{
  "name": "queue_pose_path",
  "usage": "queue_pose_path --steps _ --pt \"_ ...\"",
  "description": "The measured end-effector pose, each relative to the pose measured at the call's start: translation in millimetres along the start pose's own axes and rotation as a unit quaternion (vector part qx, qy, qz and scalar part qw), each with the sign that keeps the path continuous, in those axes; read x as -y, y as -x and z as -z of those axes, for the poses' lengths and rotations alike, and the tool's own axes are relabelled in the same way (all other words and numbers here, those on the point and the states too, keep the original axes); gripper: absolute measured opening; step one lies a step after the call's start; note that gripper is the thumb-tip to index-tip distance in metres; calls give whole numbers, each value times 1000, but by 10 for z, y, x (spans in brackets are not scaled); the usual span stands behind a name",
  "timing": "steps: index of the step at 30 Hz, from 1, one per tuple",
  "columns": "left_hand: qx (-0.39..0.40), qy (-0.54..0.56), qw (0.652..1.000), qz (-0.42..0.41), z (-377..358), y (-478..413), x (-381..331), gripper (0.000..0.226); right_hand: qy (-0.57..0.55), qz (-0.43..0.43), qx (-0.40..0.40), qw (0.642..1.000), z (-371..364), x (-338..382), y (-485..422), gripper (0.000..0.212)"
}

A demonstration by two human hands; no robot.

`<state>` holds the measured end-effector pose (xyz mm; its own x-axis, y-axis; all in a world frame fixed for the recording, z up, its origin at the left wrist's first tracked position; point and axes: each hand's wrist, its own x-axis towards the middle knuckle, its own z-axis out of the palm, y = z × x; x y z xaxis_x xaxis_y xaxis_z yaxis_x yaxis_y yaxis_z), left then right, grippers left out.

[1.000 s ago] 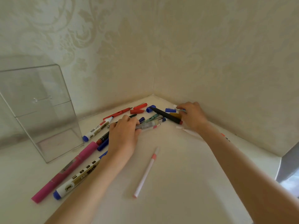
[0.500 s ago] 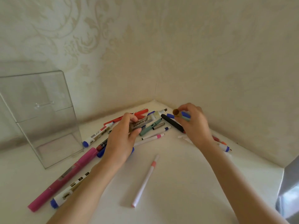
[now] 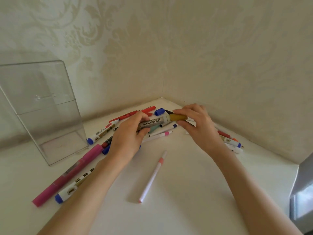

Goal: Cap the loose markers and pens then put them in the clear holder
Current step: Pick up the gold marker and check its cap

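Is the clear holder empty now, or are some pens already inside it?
Empty. The clear holder stands upright and nothing shows through its walls; the pens still lie on the table, and both hands work on one marker.

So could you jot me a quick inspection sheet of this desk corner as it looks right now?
Surface: white tabletop set into a wall corner.
Job's things: grey marker held off the table by the left hand; the right hand presses a gold cap onto its end. Clear holder stands upright at left, nothing in it.
Clutter: loose pens around the hands, among them a pink marker, a blue cap and a thin white pen lying alone in front.
Hands: both closed on the marker and cap.
Cables: nothing seen.
Surroundings: patterned cream walls; a grey object at the right edge, unclear.
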<state>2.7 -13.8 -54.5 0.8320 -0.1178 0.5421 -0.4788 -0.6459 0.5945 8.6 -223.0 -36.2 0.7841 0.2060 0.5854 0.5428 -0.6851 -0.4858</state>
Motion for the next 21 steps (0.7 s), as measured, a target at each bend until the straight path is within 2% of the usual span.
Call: queue_pose_path --steps 2,4,6,8,10,13,16,21 --pt "42 21 999 -17 22 -4 -19 18 -153 -50 50 986 28 4 -4 27" --pt "80 55 994 -41 28 3 -68 19 -302 -116 11 946 55 -12 -23 22" --pt "103 82 990 -54 17 27 -129 17 -429 -184 -46 883 39 6 -37 15" --pt "130 99 985 -52 -34 67 -174 9 -486 -222 -80 842 -40 61 -35 12" --pt "144 111 983 -29 -110 99 -191 11 -505 -233 -106 824 -115 100 -38 12" --pt "185 224 956 35 -179 110 -249 19 -523 -217 -127 814 -126 135 -42 11" --pt "192 344 915 84 -185 115 -323 18 -506 -198 -123 831 -145 180 -26 11" --pt "143 300 939 89 -210 164 -375 21 -479 -198 -128 845 -232 275 -29 10"
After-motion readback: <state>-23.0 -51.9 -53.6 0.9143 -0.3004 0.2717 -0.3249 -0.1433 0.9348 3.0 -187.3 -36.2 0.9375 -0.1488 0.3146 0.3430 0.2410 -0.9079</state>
